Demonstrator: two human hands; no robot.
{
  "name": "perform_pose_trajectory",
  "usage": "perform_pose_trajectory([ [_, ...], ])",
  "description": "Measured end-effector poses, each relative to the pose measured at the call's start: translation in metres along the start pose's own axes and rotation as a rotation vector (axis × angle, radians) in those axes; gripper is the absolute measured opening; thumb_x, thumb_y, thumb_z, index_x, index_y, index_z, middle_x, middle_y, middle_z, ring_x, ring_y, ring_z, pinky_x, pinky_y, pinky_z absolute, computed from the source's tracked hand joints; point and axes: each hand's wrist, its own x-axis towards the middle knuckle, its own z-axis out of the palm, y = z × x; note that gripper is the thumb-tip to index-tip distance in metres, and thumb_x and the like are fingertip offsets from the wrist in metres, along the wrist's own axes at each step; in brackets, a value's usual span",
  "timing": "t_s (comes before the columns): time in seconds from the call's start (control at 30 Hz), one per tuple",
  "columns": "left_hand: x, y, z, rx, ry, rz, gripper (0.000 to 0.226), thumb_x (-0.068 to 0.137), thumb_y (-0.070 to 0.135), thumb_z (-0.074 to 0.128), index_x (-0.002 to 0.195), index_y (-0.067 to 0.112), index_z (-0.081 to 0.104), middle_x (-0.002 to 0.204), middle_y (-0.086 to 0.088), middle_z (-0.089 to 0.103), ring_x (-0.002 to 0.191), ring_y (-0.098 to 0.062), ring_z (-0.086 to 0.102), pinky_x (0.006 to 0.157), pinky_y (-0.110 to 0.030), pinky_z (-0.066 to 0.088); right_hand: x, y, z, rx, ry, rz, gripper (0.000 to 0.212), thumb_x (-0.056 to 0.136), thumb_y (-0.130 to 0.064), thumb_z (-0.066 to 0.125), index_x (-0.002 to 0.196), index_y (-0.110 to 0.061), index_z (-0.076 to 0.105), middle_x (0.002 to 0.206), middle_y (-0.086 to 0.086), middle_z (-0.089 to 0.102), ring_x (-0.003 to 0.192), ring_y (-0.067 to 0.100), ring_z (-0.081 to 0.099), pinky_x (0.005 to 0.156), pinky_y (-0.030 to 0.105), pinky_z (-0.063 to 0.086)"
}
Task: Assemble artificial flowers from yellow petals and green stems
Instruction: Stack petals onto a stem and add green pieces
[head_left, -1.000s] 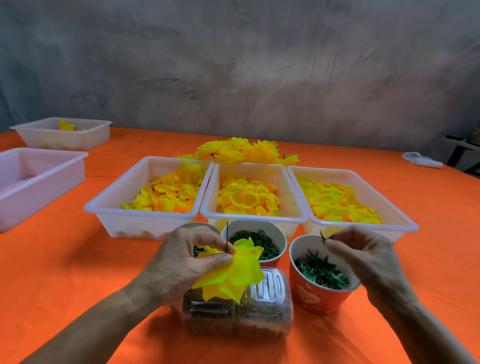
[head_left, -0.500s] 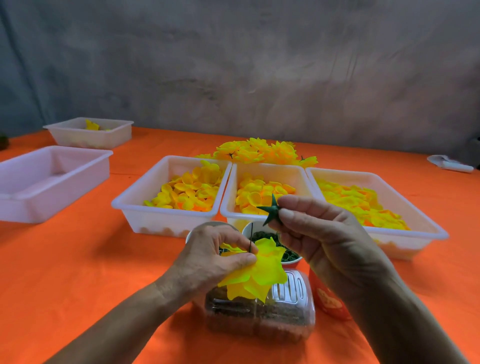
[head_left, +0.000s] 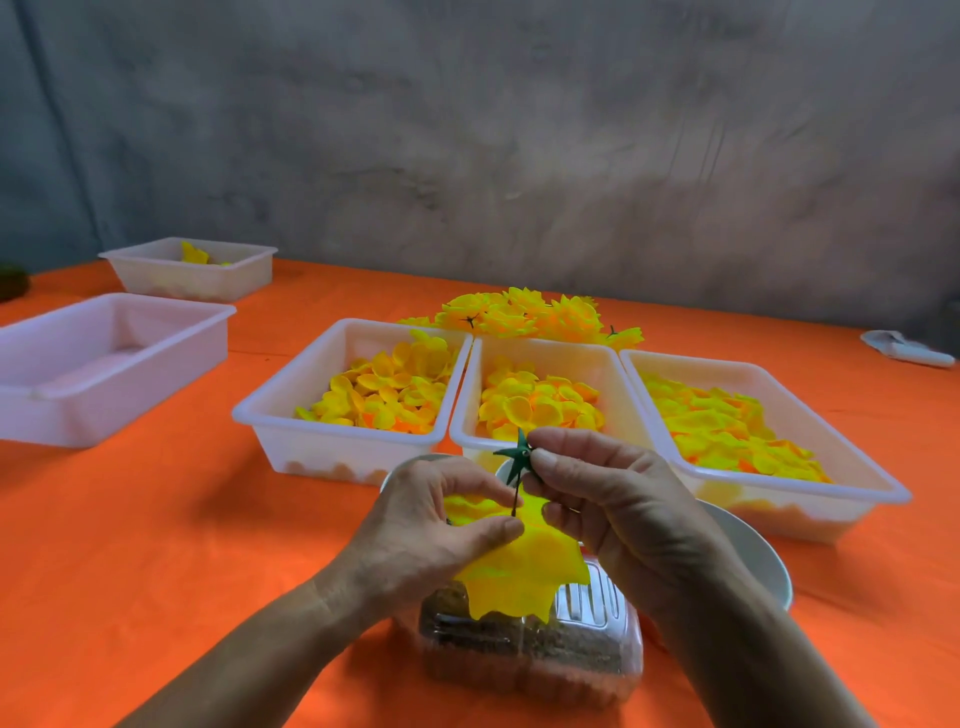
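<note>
Our left hand (head_left: 441, 525) pinches a yellow flower (head_left: 519, 566) between thumb and fingers, above a clear box (head_left: 576, 660) near the table's (head_left: 156, 571) front edge. Our right hand (head_left: 608, 509) pinches a green star-shaped calyx (head_left: 517, 454) at the top of a thin dark stem (head_left: 514, 499) that rises from the petals. The flower is bright, layered, with ragged drooping tips. Our hands hide most of two cups (head_left: 753, 551) behind them; we cannot make out the box's brown contents.

Five white trays (head_left: 337, 447), three holding yellow petals (head_left: 384, 389).
</note>
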Motion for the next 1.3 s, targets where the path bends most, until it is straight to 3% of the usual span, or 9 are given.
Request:
perform_pose_trajectory([
  [0.1, -0.001, 0.004, -0.006, -0.144, 0.023, -0.013, 0.019, 0.070, 0.028, 0.078, 0.090, 0.027, 0.075, 0.094, 0.010, 0.073, 0.094, 0.000, 0.064, 0.083, -0.016, 0.047, 0.000, 0.000, -0.001, -0.012, 0.012, 0.021, 0.018, 0.054, -0.017, 0.073, 0.071, -0.020, 0.078, 0.073, 0.005, 0.073, 0.063, 0.009, 0.069, 0.048, 0.016, 0.047],
  [0.2, 0.002, 0.008, -0.010, -0.373, 0.077, -0.094, 0.026, 0.068, 0.039, 0.071, 0.086, 0.022, 0.076, 0.092, 0.001, 0.074, 0.094, -0.012, 0.066, 0.084, -0.025, 0.046, -0.001, 0.002, -0.003, -0.025, 0.016, 0.041, 0.018, 0.054, -0.017, 0.073, 0.071, -0.019, 0.078, 0.074, 0.004, 0.073, 0.064, 0.009, 0.068, 0.049, 0.016, 0.048],
  [0.4, 0.009, 0.017, -0.006, -0.479, 0.087, -0.218, 0.040, 0.051, 0.048, 0.073, 0.076, 0.017, 0.076, 0.086, -0.003, 0.074, 0.090, -0.014, 0.064, 0.081, -0.029, 0.042, -0.002, 0.002, -0.002, -0.065, 0.029, 0.046, 0.018, 0.056, -0.019, 0.073, 0.073, -0.019, 0.078, 0.073, 0.005, 0.072, 0.064, 0.009, 0.067, 0.049, 0.016, 0.047],
  [0.53, 0.011, 0.020, -0.002, -0.475, 0.071, -0.273, 0.028, 0.051, 0.044, 0.071, 0.067, 0.022, 0.075, 0.084, 0.003, 0.074, 0.089, -0.010, 0.063, 0.087, -0.031, 0.039, -0.003, 0.000, -0.001, -0.104, 0.049, 0.014, 0.016, 0.057, -0.018, 0.072, 0.071, -0.017, 0.078, 0.071, 0.006, 0.072, 0.062, 0.009, 0.067, 0.048, 0.016, 0.047],
  [0.7, 0.012, 0.021, -0.001, -0.520, 0.101, -0.350, 0.037, 0.048, 0.039, 0.071, 0.074, 0.013, 0.076, 0.091, -0.006, 0.072, 0.104, -0.029, 0.060, 0.104, -0.049, 0.036, -0.008, -0.005, 0.001, -0.199, 0.054, -0.047, 0.008, 0.073, -0.012, 0.070, 0.079, -0.014, 0.074, 0.065, 0.001, 0.071, 0.053, 0.002, 0.062, 0.044, 0.012, 0.043],
  [0.87, 0.013, 0.023, 0.000, -0.505, 0.120, -0.359, 0.007, 0.069, 0.021, 0.072, 0.067, 0.014, 0.072, 0.104, -0.004, 0.069, 0.101, -0.018, 0.060, 0.088, -0.031, 0.041, -0.012, -0.005, 0.003, -0.300, 0.049, -0.148, 0.010, 0.080, -0.011, 0.067, 0.085, -0.017, 0.074, 0.071, -0.001, 0.072, 0.061, 0.000, 0.062, 0.050, 0.011, 0.043],
  [1.0, 0.014, 0.022, 0.001, -0.462, 0.122, -0.315, 0.019, 0.082, 0.012, 0.066, 0.063, 0.014, 0.065, 0.111, 0.002, 0.065, 0.103, -0.007, 0.058, 0.077, -0.020, 0.038, -0.012, -0.004, 0.004, -0.357, 0.054, -0.200, 0.015, 0.081, -0.012, 0.068, 0.082, -0.026, 0.074, 0.070, -0.009, 0.073, 0.062, -0.006, 0.062, 0.048, 0.007, 0.043],
  [1.13, 0.016, 0.022, 0.001, -0.440, 0.108, -0.326, 0.027, 0.084, 0.011, 0.065, 0.058, 0.016, 0.065, 0.113, 0.002, 0.063, 0.109, -0.014, 0.055, 0.087, -0.030, 0.036, -0.011, -0.003, 0.005, -0.393, 0.063, -0.202, 0.015, 0.081, -0.014, 0.068, 0.082, -0.027, 0.074, 0.075, -0.005, 0.074, 0.065, -0.001, 0.064, 0.051, 0.010, 0.044],
  [1.3, 0.019, 0.025, 0.001, -0.453, 0.105, -0.428, 0.008, 0.075, 0.020, 0.072, 0.077, 0.012, 0.070, 0.105, -0.013, 0.066, 0.109, -0.028, 0.055, 0.093, -0.041, 0.036, -0.013, -0.005, 0.005, -0.331, 0.053, -0.136, 0.015, 0.084, -0.012, 0.066, 0.085, -0.023, 0.075, 0.065, -0.006, 0.071, 0.051, -0.005, 0.059, 0.043, 0.008, 0.039],
])
